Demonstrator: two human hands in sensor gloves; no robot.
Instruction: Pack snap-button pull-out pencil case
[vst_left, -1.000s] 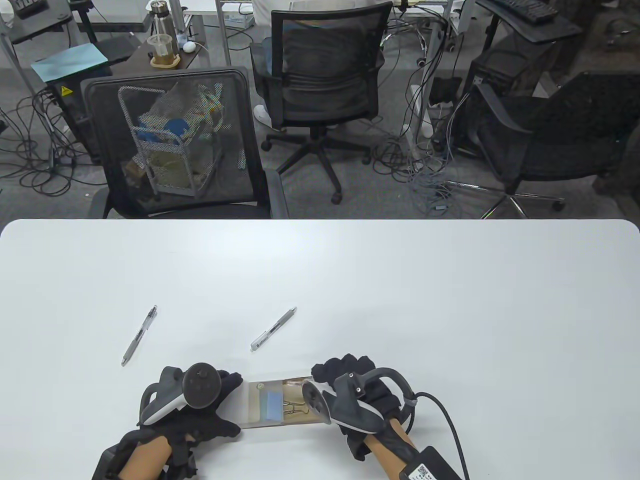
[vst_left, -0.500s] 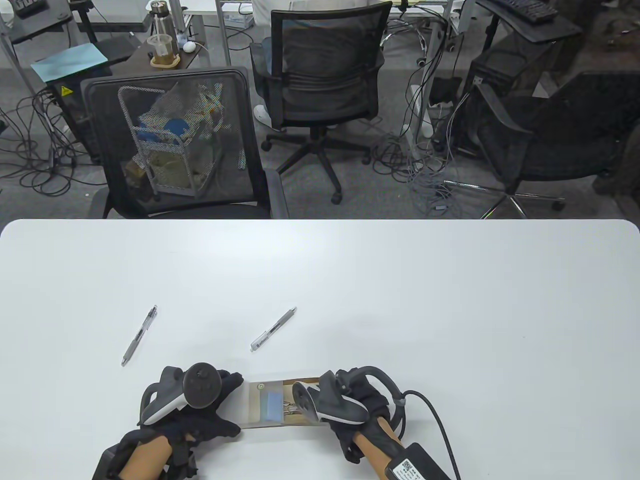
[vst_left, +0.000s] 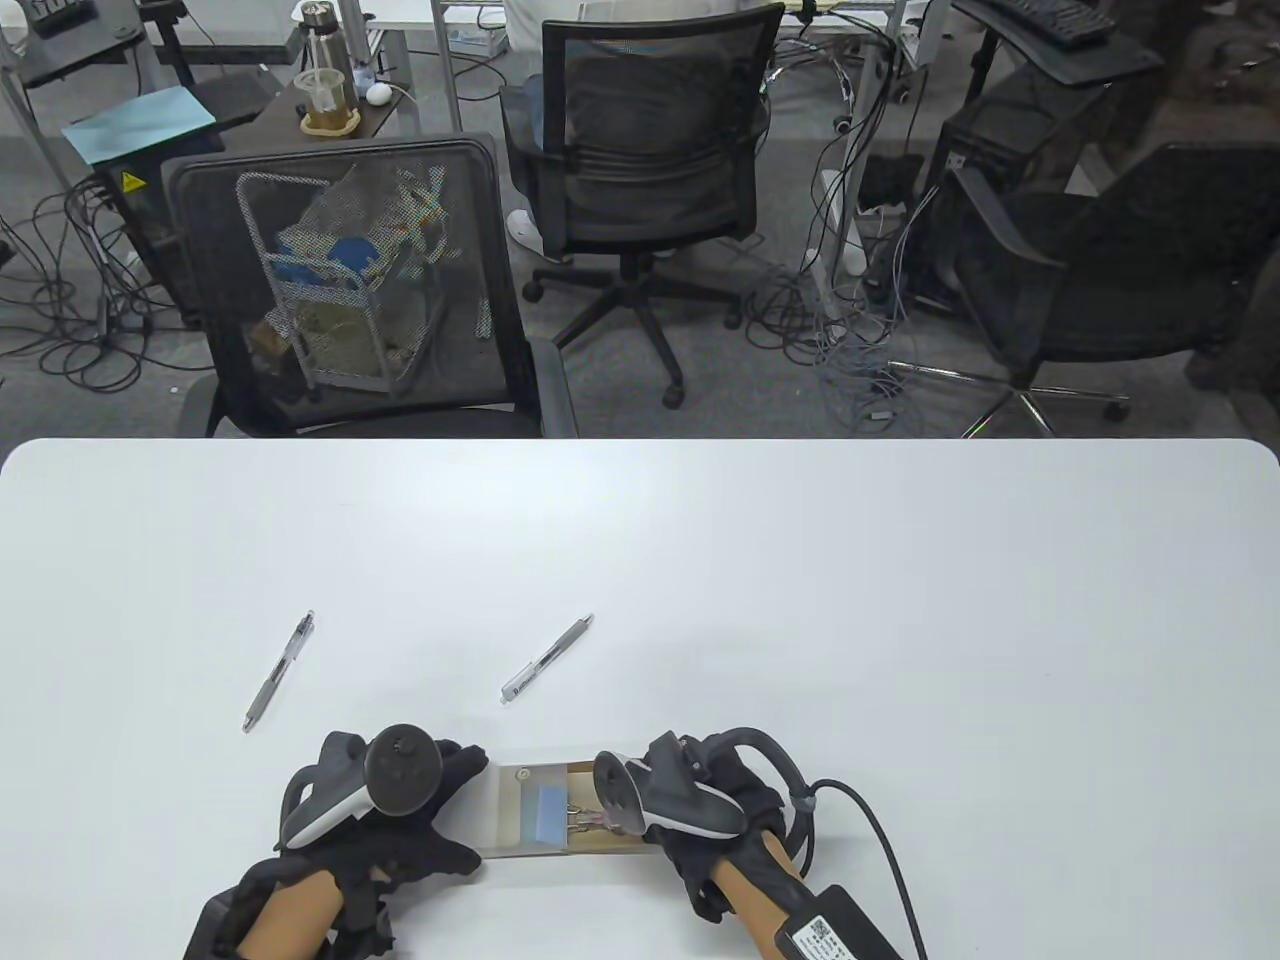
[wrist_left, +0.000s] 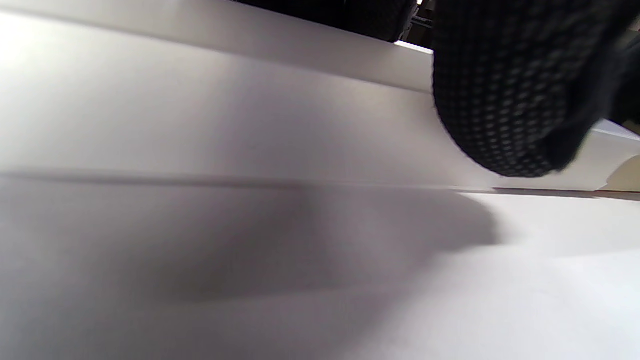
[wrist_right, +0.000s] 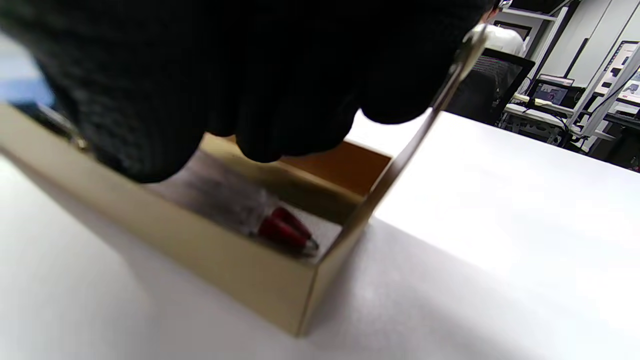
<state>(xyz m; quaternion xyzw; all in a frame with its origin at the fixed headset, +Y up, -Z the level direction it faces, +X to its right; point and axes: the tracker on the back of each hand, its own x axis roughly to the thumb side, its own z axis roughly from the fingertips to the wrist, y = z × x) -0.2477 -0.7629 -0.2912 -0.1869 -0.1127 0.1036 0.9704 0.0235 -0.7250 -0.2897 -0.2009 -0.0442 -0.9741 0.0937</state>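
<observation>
1. The pencil case (vst_left: 545, 812) is placed on the table (vst_left: 800, 600), near its front edge.
2. The left hand (vst_left: 400, 815) is found at the case's left end, the right hand (vst_left: 700, 800) at its right end.
3. Two pens are laid behind the case: one pen (vst_left: 278, 671) far left, the other pen (vst_left: 546, 660) just behind it.
4. Chairs (vst_left: 640, 170) are seen behind the table.
</observation>
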